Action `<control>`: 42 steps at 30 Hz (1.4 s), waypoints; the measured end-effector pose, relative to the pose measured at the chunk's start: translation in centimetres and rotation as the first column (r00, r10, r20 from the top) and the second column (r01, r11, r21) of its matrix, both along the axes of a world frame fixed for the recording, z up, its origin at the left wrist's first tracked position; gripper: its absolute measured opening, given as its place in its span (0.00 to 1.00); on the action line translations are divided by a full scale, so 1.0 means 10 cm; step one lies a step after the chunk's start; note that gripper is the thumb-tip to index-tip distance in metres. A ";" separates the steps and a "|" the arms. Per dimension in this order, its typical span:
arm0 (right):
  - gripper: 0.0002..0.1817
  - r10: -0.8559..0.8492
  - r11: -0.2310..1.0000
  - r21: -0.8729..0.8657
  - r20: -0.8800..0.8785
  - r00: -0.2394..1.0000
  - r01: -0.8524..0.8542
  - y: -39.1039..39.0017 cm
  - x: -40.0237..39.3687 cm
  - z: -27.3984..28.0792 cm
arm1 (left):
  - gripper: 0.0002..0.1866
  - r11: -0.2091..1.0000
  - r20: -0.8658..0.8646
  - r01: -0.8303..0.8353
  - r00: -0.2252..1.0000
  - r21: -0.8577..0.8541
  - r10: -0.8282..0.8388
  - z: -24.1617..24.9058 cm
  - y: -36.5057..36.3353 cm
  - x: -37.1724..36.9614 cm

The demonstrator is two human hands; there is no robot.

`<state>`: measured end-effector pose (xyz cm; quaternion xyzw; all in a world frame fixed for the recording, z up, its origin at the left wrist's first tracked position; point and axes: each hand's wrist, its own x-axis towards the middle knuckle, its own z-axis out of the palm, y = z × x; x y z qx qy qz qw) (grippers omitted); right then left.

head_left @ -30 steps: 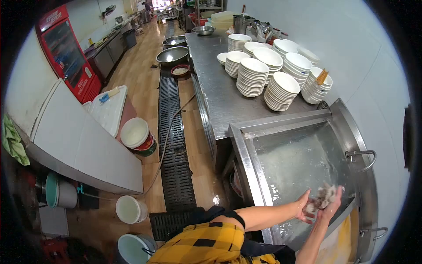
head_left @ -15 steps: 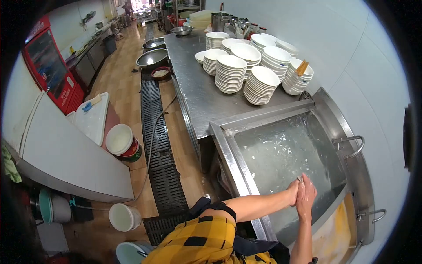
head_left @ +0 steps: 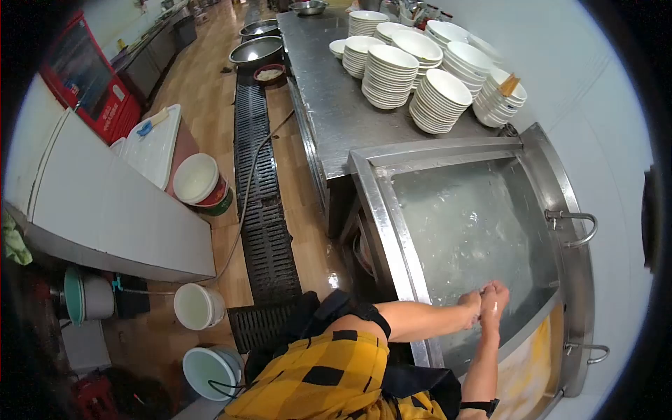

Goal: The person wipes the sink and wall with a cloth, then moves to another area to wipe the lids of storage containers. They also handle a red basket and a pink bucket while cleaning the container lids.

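Observation:
Both hands are close together above the near right part of a steel sink [head_left: 404, 241] filled with cloudy water [head_left: 462, 231]. My left hand [head_left: 470, 309] is closed, its curled fingers beside the other hand. Wet and shiny, my right hand [head_left: 494, 299] is closed too, with the knuckles upward. Whatever the fingers hold, if anything, is hidden or too small to make out.
Stacks of white bowls [head_left: 390, 77] stand on the steel table [head_left: 315, 91] beyond the sink. Curved taps [head_left: 577, 229] rise along its right side. Left lie a floor drain [head_left: 260, 210], a hose [head_left: 245, 203] and a white bucket [head_left: 199, 306].
My view has tilted down, so the table and bowls sit higher in it. My hands have come slightly apart and the right one has turned knuckles up.

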<state>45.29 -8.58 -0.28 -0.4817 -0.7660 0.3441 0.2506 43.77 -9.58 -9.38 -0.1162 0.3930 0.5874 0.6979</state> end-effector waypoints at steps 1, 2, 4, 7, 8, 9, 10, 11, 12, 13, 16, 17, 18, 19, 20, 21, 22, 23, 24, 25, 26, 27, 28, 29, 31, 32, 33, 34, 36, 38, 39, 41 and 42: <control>0.08 0.013 1.000 -0.005 0.002 1.000 -0.013 0.07 0.07 -0.02 | 0.20 0.999 -0.035 -0.015 0.999 0.049 0.017 -0.09 -0.01 0.09; 0.08 -0.029 0.989 -0.144 -0.112 0.993 0.012 0.21 0.24 -0.05 | 0.21 0.976 -0.066 -0.183 0.979 0.116 0.192 0.23 -0.16 0.08; 0.08 -0.021 0.886 -0.416 -0.479 0.878 -0.205 0.43 0.52 -0.02 | 0.24 0.984 -0.272 -0.038 0.958 0.176 0.085 1.02 -0.56 -0.28; 0.13 0.108 0.710 -0.330 -0.821 0.560 -0.622 0.20 0.48 0.60 | 0.26 0.953 -0.505 0.211 0.860 0.218 -0.075 1.65 -0.98 -0.69; 0.13 0.116 0.709 -0.330 -0.817 0.565 -0.623 0.00 0.35 0.86 | 0.26 0.923 -0.562 0.180 0.826 0.340 0.046 1.74 -1.06 -0.79; 0.16 -0.031 0.779 -0.427 -0.756 0.654 -0.458 -0.25 0.15 1.11 | 0.26 0.921 -0.558 0.174 0.828 0.348 0.055 1.80 -1.15 -0.91; 0.19 -0.184 0.816 -0.507 -0.684 0.706 -0.279 -0.48 -0.05 1.28 | 0.26 0.895 -0.586 0.170 0.802 0.413 0.119 1.83 -1.23 -1.05; 0.19 -0.174 0.817 -0.501 -0.686 0.707 -0.286 -0.67 -0.25 1.39 | 0.27 0.864 -0.610 0.170 0.771 0.474 0.183 1.85 -1.31 -1.20; 0.22 -0.238 0.824 -0.531 -0.641 0.730 -0.197 -0.85 -0.43 1.47 | 0.28 0.860 -0.636 0.114 0.722 0.498 0.273 1.80 -1.34 -1.33; 0.26 -0.307 0.824 -0.556 -0.595 0.743 -0.105 -1.03 -0.62 1.49 | 0.28 0.858 -0.638 0.116 0.719 0.501 0.276 1.80 -1.47 -1.53; 0.27 -0.100 0.851 -0.448 -0.651 0.753 -0.274 -1.38 -1.16 1.14 | 0.30 0.824 -0.612 0.075 0.708 0.562 0.353 1.89 -2.18 -2.47; 0.26 0.075 0.886 -0.331 -0.588 0.805 -0.324 -1.46 -1.38 1.05 | 0.27 0.829 -0.660 0.087 0.652 0.553 0.373 1.88 -2.41 -2.80; 0.25 0.109 0.947 -0.216 -0.484 0.868 -0.239 -1.73 -1.76 1.07 | 0.23 0.842 -0.685 0.040 0.603 0.538 0.409 1.82 -2.62 -3.08; 0.23 0.178 0.979 -0.028 -0.347 0.921 -0.200 -1.76 -1.98 0.87 | 0.21 0.857 -0.736 0.003 0.514 0.515 0.441 1.81 -2.88 -3.40; 0.26 0.160 0.983 -0.030 -0.349 0.923 -0.181 -1.95 -2.35 0.82 | 0.20 0.889 -0.788 -0.033 0.449 0.456 0.421 1.76 -3.09 -3.71; 0.30 0.026 0.964 -0.238 -0.358 0.933 -0.118 -2.27 -2.79 0.94 | 0.22 0.886 -0.789 -0.133 0.410 0.444 0.457 1.75 -3.29 -3.97; 0.34 0.133 0.941 -0.250 -0.347 0.928 -0.228 -2.40 -3.06 0.85 | 0.22 0.877 -0.809 -0.199 0.339 0.438 0.481 1.71 -3.47 -4.22; 0.37 0.249 0.868 -0.309 -0.409 0.878 -0.390 -2.61 -3.37 0.87 | 0.21 0.872 -0.838 -0.243 0.258 0.424 0.480 1.61 -3.61 -4.45; 0.41 0.372 0.789 -0.337 -0.403 0.836 -0.514 -2.73 -3.62 0.79 | 0.20 0.918 -0.876 -0.205 0.285 0.340 0.389 1.61 -3.80 -4.64; 0.44 0.457 0.708 -0.349 -0.437 0.775 -0.614 -2.90 -3.88 0.78 | 0.19 0.954 -0.907 -0.164 0.302 0.252 0.292 1.62 -3.94 -4.83; 0.42 0.416 0.681 -0.424 -0.446 0.792 -0.597 -3.03 -4.14 0.63 | 0.19 0.953 -0.910 -0.160 0.293 0.257 0.294 1.55 -4.01 -4.96; 0.30 0.446 0.611 -0.357 -0.582 0.680 -0.707 -3.08 -4.27 0.39 | 0.19 0.942 -0.894 -0.170 0.303 0.290 0.330 1.41 -4.06 -5.05; 0.26 0.371 0.633 -0.409 -0.585 0.721 -0.657 -3.18 -4.43 0.35 | 0.18 0.928 -0.874 -0.183 0.318 0.323 0.367 1.29 -4.09 -5.15; 0.23 0.295 0.650 -0.462 -0.577 0.761 -0.603 -3.26 -4.59 0.34 | 0.18 0.926 -0.867 -0.186 0.328 0.329 0.374 1.25 -4.14 -5.27; 0.19 0.220 0.625 -0.528 -0.587 0.779 -0.575 -3.30 -4.82 0.30 | 0.17 0.905 -0.639 -0.141 0.665 0.401 0.386 1.13 -4.29 -5.55; 0.18 0.146 0.568 -0.599 -0.601 0.786 -0.564 -3.29 -4.94 0.29 | 0.16 0.933 -0.747 0.015 0.604 0.358 0.277 1.09 -4.38 -5.76; 0.17 0.072 0.503 -0.662 -0.609 0.790 -0.556 -3.27 -5.08 0.27 | 0.16 0.934 -0.746 0.010 0.605 0.356 0.278 1.06 -4.49 -5.94; 0.16 0.041 0.526 -0.660 -0.611 0.791 -0.537 -3.26 -5.23 0.28 | 0.16 0.965 -0.761 0.027 0.621 0.261 0.188 1.27 -4.64 -6.16; 0.19 0.035 0.485 -0.674 -0.622 0.782 -0.558 -3.13 -5.52 0.25 | 0.17 0.986 -0.798 -0.055 0.582 0.154 0.157 1.22 -4.95 -6.59; 0.18 -0.034 0.465 -0.697 -0.630 0.776 -0.545 -3.06 -5.89 0.28 | 0.17 0.941 -0.794 -0.260 0.514 0.217 0.325 0.87 -5.36 -7.09; 0.18 -0.033 0.464 -0.706 -0.617 0.786 -0.535 -2.98 -6.07 0.22 | 0.17 0.890 -0.751 -0.362 0.497 0.277 0.435 0.68 -5.63 -7.33; 0.19 0.071 0.442 -0.728 -0.554 0.829 -0.524 -2.74 -6.46 -0.03 | 0.15 0.771 -0.717 -0.636 0.528 0.021 0.455 0.18 -6.20 -7.73; 0.21 0.130 0.507 -0.691 -0.530 0.838 -0.515 -2.70 -6.70 -0.14 | 0.16 0.628 -0.785 -0.776 0.428 -0.065 0.448 0.32 -6.33 -7.73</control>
